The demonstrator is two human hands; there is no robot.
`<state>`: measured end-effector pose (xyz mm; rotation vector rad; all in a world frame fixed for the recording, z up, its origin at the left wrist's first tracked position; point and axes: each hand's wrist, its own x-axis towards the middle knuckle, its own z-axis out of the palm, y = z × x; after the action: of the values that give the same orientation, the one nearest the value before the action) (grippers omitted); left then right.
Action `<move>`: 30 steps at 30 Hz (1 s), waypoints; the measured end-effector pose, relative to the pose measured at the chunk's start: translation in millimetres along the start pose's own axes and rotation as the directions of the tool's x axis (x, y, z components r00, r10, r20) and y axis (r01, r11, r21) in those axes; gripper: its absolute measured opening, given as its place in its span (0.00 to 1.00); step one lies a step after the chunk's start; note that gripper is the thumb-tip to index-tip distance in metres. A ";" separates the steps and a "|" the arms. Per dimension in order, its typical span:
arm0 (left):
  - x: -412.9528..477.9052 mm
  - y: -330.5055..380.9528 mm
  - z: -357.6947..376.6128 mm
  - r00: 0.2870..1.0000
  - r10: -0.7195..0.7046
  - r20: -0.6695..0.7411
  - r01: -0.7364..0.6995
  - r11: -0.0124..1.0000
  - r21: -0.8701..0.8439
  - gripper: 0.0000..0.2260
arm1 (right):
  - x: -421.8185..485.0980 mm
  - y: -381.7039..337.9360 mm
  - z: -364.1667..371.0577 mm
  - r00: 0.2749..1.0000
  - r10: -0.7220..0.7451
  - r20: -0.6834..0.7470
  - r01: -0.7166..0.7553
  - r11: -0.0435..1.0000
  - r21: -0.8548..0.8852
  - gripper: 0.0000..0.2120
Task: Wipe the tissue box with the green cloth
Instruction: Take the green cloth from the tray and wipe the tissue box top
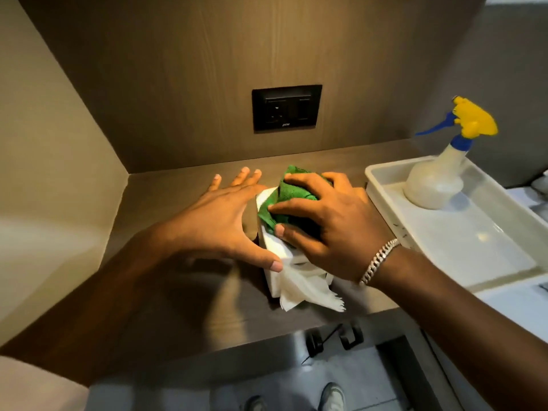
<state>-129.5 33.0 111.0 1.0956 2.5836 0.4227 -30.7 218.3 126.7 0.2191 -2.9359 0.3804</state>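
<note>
A white tissue box (274, 247) is being kept on the brown wooden counter (178, 292), near the middle, with a white tissue (308, 292) hanging out of its near side. A bunched green cloth (292, 197) is being pressed onto the top of the box by the right hand (323, 221), whose fingers are closed around the cloth. A silver chain bracelet (379, 261) is being worn on the right wrist. The box is being steadied by the left hand (219, 221), which is spread flat with fingers apart; its thumb is touching the near left edge of the box, and nothing is being gripped by it. To the right, just beside the box, a white tray (462, 250) is being used to hold a spray bottle (436, 179) with a yellow and blue head, standing upright at its far end. A black wall socket (286, 108) is being shown on the far wooden panel above the counter.
</note>
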 end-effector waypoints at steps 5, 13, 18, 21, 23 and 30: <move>-0.9 8.7 -6.4 0.998 -0.035 0.048 0.031 0.996 0.086 0.61 | -41.6 30.6 -15.2 0.998 -0.056 0.028 0.050 0.984 0.170 0.14; 8.1 40.3 -25.6 0.940 -0.243 0.238 0.168 0.940 0.297 0.64 | -83.0 99.9 -9.8 0.996 0.046 0.082 -0.070 0.942 0.329 0.18; 39.4 89.4 -17.8 0.925 -0.288 0.248 0.226 0.941 0.251 0.61 | -72.4 106.8 17.1 0.966 0.237 -0.102 -0.055 0.577 0.815 0.17; 45.2 100.5 -22.3 0.898 -0.333 0.288 0.264 0.931 0.252 0.56 | -65.1 99.5 39.3 0.938 0.337 -0.086 -0.005 0.260 0.966 0.17; 45.5 101.9 -26.7 0.860 -0.380 0.341 0.274 0.907 0.321 0.59 | -63.3 95.1 54.0 0.930 0.367 -0.039 -0.006 0.120 0.993 0.17; 34.6 99.0 -21.3 0.874 -0.343 0.343 0.337 0.938 0.079 0.46 | -58.3 79.7 81.1 0.899 0.432 0.070 -0.094 0.035 0.995 0.17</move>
<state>-97.1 121.1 162.6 0.6250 2.3867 0.1047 0.5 280.3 19.4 -0.2621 -1.8052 2.2742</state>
